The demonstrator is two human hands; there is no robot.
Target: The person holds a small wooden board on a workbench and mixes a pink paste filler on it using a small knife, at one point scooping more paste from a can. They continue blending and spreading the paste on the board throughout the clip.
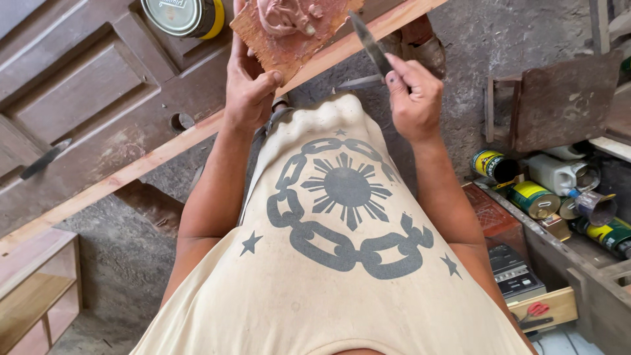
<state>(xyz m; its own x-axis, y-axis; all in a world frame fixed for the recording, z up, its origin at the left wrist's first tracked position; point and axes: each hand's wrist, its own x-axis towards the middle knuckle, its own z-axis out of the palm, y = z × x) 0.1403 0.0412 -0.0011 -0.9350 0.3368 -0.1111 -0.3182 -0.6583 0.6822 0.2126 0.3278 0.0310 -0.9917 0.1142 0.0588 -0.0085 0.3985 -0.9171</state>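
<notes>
1. I see the board (279, 39), a small wood scrap, held flat and tilted a little toward me, so the pinkish putty (282, 16) heaped on its top face stays put and within reach of the blade. It hangs in the air above the near edge of the door (85, 92), not resting on it.
2. My left hand (248, 85) has its grip clamped on the board's near-left corner, thumb on top and fingers beneath, which leaves most of the top face free.
3. My right hand (414, 98) has its grip closed on the handle of the knife (369, 43), a narrow putty blade. The blade angles up and left, its tip near the board's right corner but, as far as I can tell, not touching it.
4. A round tin (184, 16) with a yellow band stands on the door near its far edge, just left of the board.
5. A second blade (45, 158) lies on the door toward its left end, well apart from both hands.
6. A pale batten (131, 172) runs along the door's near edge.
7. Cans (532, 197) lie crowded on a shelf (591, 263) at my right.
</notes>
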